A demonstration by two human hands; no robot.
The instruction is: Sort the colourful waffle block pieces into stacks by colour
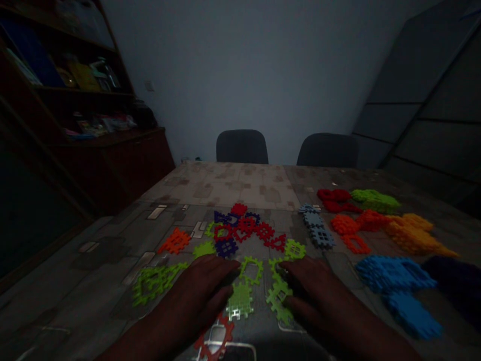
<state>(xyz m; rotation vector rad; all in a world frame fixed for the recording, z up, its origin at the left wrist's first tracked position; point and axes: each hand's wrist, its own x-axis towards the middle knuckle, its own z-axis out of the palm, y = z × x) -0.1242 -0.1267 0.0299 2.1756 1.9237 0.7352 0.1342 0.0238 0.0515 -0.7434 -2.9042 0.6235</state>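
Light green interlocking plastic tiles with toothed edges lie in front of me in two columns. My left hand [205,286] is beside the left column, its fingers stretched forward and thumb apart, at the edges of a solid green tile [240,301] and a green frame tile [251,269]. At the right column, my right hand [313,286] has finger and thumb apart, touching or very near a green window tile [280,297]. Its fingertips partly cover another green tile [275,268]. Neither hand visibly lifts a tile. Dim light obscures the exact contact.
Joined red tiles [246,228] and purple tiles [226,247] lie beyond. An orange tile [177,240] and green tiles [154,282] are left; a red-orange frame [216,338] is near me. Grey [319,235], blue [394,273] and yellow piles [417,235] are right. Two chairs [242,146] stand behind.
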